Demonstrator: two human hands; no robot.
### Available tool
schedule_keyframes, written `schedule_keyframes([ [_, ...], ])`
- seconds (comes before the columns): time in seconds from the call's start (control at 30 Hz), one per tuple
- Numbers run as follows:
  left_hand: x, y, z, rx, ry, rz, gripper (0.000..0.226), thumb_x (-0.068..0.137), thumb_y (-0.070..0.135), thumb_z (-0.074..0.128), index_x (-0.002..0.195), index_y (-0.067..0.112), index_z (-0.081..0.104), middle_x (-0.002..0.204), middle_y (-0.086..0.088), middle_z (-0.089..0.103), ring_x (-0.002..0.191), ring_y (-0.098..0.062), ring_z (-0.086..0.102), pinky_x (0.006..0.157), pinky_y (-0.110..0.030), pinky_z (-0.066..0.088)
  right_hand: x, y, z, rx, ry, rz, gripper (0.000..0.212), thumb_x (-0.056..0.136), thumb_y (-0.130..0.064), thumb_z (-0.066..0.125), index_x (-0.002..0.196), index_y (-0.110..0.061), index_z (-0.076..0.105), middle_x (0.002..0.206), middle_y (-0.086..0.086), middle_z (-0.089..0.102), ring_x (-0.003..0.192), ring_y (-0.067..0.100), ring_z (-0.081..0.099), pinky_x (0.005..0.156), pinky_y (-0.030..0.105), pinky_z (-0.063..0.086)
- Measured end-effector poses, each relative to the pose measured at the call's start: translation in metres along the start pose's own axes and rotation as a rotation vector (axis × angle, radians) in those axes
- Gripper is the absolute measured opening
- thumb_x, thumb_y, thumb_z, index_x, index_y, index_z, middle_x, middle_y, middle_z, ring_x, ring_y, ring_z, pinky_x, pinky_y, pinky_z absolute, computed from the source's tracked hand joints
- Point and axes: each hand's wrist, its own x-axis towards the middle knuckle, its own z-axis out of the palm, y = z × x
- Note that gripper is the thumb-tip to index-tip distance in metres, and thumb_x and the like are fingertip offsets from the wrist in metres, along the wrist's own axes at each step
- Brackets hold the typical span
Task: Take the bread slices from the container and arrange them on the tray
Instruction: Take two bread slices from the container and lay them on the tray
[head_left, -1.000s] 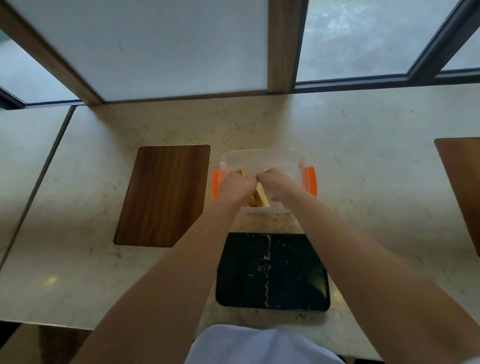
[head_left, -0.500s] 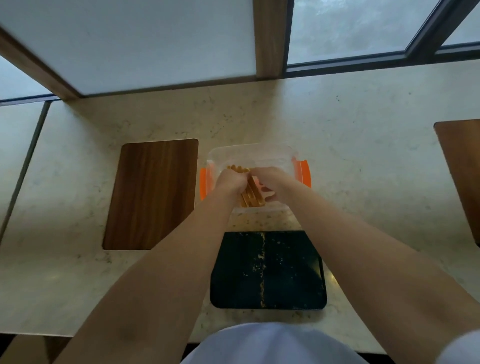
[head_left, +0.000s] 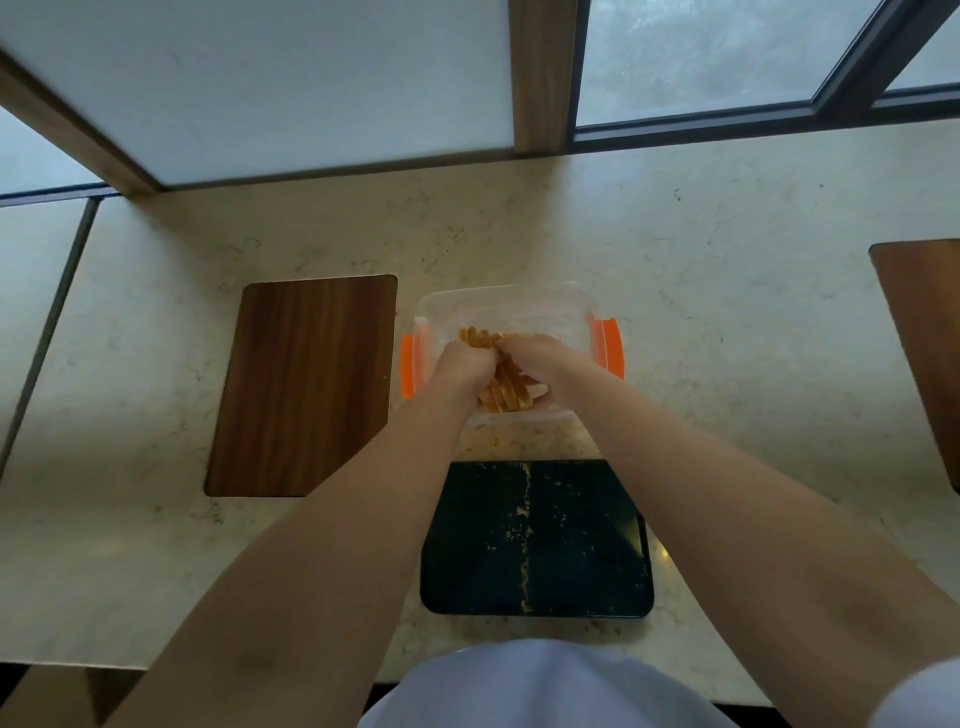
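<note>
Nearest you on the worktop (head_left: 727, 322) waits the dark tray (head_left: 587, 540), crumbed but bare. Beyond it, your left hand (head_left: 460, 366) and right hand (head_left: 540, 358) have fingers clamped on upright bread slices (head_left: 506, 392) inside the clear container (head_left: 498, 306); lift gently, without squeezing.

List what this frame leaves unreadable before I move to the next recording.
- Bread slices, head view: the left hand and right hand cover most of the stack, so the count is unclear.
- Fingertips: curled out of sight into the clear container, so the grip is uncertain.
- Black tray: its left edge sits under the left forearm.
- Wooden board at right: cut off by the frame edge.
</note>
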Motion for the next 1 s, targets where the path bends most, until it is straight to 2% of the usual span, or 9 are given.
schedule_keyframes([
  [0.17, -0.002, 0.000, -0.004, 0.014, 0.013, 0.004, 0.025, 0.100, 0.016, 0.047, 0.103, 0.003, 0.068, 0.105, -0.021, 0.074, 0.097, -0.035, 0.072, 0.093, -0.052, 0.059, 0.005, 0.005, 0.000, -0.057, -0.008, -0.068, 0.032, 0.099, -0.039, 0.056, 0.113, -0.011, 0.067, 0.108, 0.012, 0.075, 0.100, 0.029, 0.072, 0.093, 0.047, 0.059],
  [0.3, -0.004, 0.006, -0.008, 0.105, 0.038, 0.026, 0.022, 0.091, 0.001, 0.045, 0.095, -0.002, 0.067, 0.099, -0.023, 0.071, 0.099, -0.041, 0.071, 0.091, -0.054, 0.059, 0.009, 0.016, 0.002, -0.183, -0.037, -0.198, 0.028, 0.096, -0.037, 0.062, 0.110, -0.013, 0.069, 0.100, 0.008, 0.076, 0.093, 0.024, 0.073, 0.087, 0.042, 0.061],
  [0.43, -0.013, 0.012, -0.008, 0.249, 0.072, 0.126, 0.032, 0.093, 0.003, 0.047, 0.120, -0.005, 0.063, 0.096, -0.018, 0.068, 0.085, -0.030, 0.067, 0.059, -0.031, 0.049, 0.013, 0.017, 0.004, -0.377, 0.072, -0.333, 0.022, 0.093, -0.036, 0.061, 0.091, -0.014, 0.064, 0.083, 0.005, 0.071, 0.077, 0.021, 0.069, 0.062, 0.029, 0.054],
  [0.5, -0.020, 0.017, -0.006, 0.333, 0.129, 0.225, 0.031, 0.094, 0.005, 0.052, 0.123, -0.005, 0.060, 0.092, -0.012, 0.067, 0.078, -0.023, 0.065, 0.053, -0.026, 0.041, 0.014, 0.018, 0.004, -0.446, 0.126, -0.364, 0.018, 0.093, -0.031, 0.060, 0.093, -0.013, 0.062, 0.085, 0.005, 0.069, 0.078, 0.022, 0.066, 0.064, 0.030, 0.054],
  [0.57, -0.028, 0.021, -0.002, 0.399, 0.167, 0.306, 0.038, 0.093, 0.005, 0.056, 0.130, -0.005, 0.055, 0.114, -0.018, 0.065, 0.094, -0.029, 0.066, 0.061, -0.027, 0.049, 0.015, 0.019, 0.004, -0.482, 0.148, -0.376, 0.016, 0.094, -0.028, 0.059, 0.096, -0.012, 0.062, 0.088, 0.006, 0.070, 0.078, 0.022, 0.066, 0.070, 0.033, 0.058],
  [0.67, -0.038, 0.017, 0.004, 0.448, 0.225, 0.420, 0.052, 0.097, 0.010, 0.057, 0.146, 0.002, 0.044, 0.146, -0.017, 0.050, 0.128, -0.032, 0.053, 0.094, -0.033, 0.048, 0.010, 0.020, -0.002, -0.415, 0.217, -0.393, 0.015, 0.096, -0.025, 0.058, 0.101, -0.012, 0.061, 0.093, 0.006, 0.069, 0.078, 0.020, 0.065, 0.073, 0.035, 0.058],
  [0.77, -0.046, 0.009, 0.006, 0.315, 0.234, 0.460, 0.054, 0.100, 0.022, 0.057, 0.149, 0.005, 0.043, 0.148, -0.013, 0.051, 0.131, -0.026, 0.052, 0.093, -0.026, 0.041, -0.009, 0.020, -0.013, -0.251, 0.312, -0.465, 0.021, 0.093, -0.030, 0.061, 0.106, -0.013, 0.059, 0.093, 0.002, 0.066, 0.077, 0.014, 0.063, 0.063, 0.027, 0.050],
  [0.9, -0.059, 0.006, 0.004, 0.002, 0.169, 0.388, 0.065, 0.095, 0.047, 0.062, 0.147, 0.012, 0.046, 0.129, -0.002, 0.060, 0.105, -0.013, 0.055, 0.074, -0.020, 0.042, -0.051, 0.024, -0.018, -0.097, 0.378, -0.602, 0.017, 0.091, -0.029, 0.064, 0.102, -0.017, 0.059, 0.090, 0.000, 0.068, 0.080, 0.015, 0.066, 0.067, 0.028, 0.057],
  [1.0, -0.073, 0.004, -0.004, -0.154, 0.054, 0.342, 0.074, 0.085, 0.055, 0.073, 0.142, 0.014, 0.050, 0.119, 0.004, 0.060, 0.109, -0.015, 0.059, 0.085, -0.029, 0.052, -0.082, 0.029, -0.021, 0.059, 0.336, -0.639, 0.021, 0.090, -0.023, 0.066, 0.109, -0.016, 0.063, 0.094, 0.000, 0.070, 0.083, 0.015, 0.069, 0.063, 0.025, 0.056],
])
